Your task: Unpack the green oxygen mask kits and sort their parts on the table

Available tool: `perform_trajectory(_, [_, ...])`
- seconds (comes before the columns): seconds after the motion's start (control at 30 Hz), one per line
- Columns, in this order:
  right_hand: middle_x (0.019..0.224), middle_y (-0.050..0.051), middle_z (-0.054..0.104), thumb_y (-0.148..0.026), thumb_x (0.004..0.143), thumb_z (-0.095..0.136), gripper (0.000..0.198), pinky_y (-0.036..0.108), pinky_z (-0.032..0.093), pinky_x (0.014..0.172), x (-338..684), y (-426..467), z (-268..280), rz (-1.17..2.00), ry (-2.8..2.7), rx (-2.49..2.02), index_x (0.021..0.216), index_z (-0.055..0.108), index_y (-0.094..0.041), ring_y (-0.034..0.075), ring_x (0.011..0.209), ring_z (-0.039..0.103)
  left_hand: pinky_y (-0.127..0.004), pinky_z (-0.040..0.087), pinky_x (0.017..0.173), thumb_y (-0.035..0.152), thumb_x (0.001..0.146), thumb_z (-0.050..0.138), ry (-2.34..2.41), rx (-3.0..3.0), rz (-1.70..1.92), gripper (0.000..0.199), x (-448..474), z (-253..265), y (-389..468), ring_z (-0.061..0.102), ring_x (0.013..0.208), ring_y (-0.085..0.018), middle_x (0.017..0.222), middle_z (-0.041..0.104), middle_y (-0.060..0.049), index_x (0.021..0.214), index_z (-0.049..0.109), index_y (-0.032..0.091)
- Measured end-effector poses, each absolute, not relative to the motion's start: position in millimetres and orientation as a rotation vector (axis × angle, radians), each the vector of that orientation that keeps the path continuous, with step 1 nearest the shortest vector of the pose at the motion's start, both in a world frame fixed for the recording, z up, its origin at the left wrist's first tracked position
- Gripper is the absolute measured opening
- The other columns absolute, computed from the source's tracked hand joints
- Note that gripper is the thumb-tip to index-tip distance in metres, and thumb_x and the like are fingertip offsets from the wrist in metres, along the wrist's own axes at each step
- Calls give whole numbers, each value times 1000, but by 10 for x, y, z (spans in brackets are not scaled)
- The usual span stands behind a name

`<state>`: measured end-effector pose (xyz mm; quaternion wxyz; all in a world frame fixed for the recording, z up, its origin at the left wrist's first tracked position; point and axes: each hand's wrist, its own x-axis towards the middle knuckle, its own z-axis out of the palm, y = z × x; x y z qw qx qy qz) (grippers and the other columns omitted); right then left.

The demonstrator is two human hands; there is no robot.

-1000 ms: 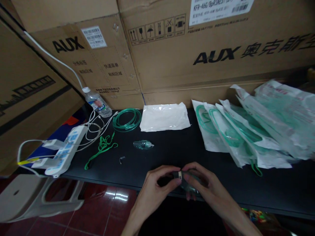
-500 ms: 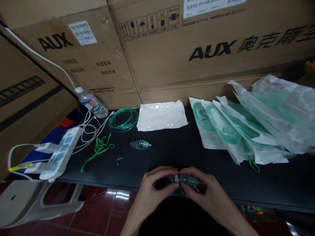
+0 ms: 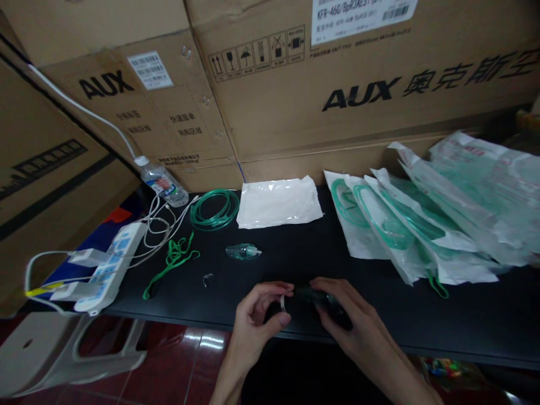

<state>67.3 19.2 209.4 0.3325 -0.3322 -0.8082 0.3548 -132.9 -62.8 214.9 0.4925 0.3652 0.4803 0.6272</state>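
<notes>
My left hand (image 3: pixel 260 312) is at the table's front edge, a small thin pale strip (image 3: pixel 282 302) between its thumb and fingers. My right hand (image 3: pixel 352 315) is closed around a dark, see-through green face mask (image 3: pixel 327 299), partly hidden by the fingers. A gap separates the two hands. Beyond them on the table lies a small clear-green plastic piece with a white end (image 3: pixel 243 252). To its left are a tiny clear bent piece (image 3: pixel 206 279) and a tangled green strap (image 3: pixel 175 256). A coil of green tubing (image 3: pixel 214 209) rests farther back.
A white pouch (image 3: pixel 280 203) lies at the back of the black table (image 3: pixel 291 253). Several packs with green tubing (image 3: pixel 396 225) are piled right. A power strip (image 3: pixel 113 264), cables and a plastic bottle (image 3: pixel 162 181) stand left. Cardboard boxes (image 3: pixel 270 118) wall the back; a stool (image 3: pixel 37 343) is below.
My hands, together on the mask before, have moved apart. The strip that was on the mask is now in my left hand, while the mask stays in my right. The view has shifted slightly.
</notes>
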Motion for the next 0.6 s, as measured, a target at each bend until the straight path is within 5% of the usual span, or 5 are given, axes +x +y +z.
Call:
perform_trajectory(0.2, [132,9,70,-12,97,59,38,47,58,97,646,318,1802,617,-2201,-840,131,54,-29,26,118,67,-31,52,87,41,69,94,1080,679,1677,48,-1406,2041,-649,73,97,-24,110,78,-9,112,79,25])
perform_trajectory(0.6, [133,7,68,-21,101,57,37,42,60,98,693,247,1658,603,-2142,-832,136,52,-30,24,118,68,-31,56,91,35,82,85,1519,967,1529,28,-1654,1950,-785,74,99,-24,104,80,-7,107,81,24])
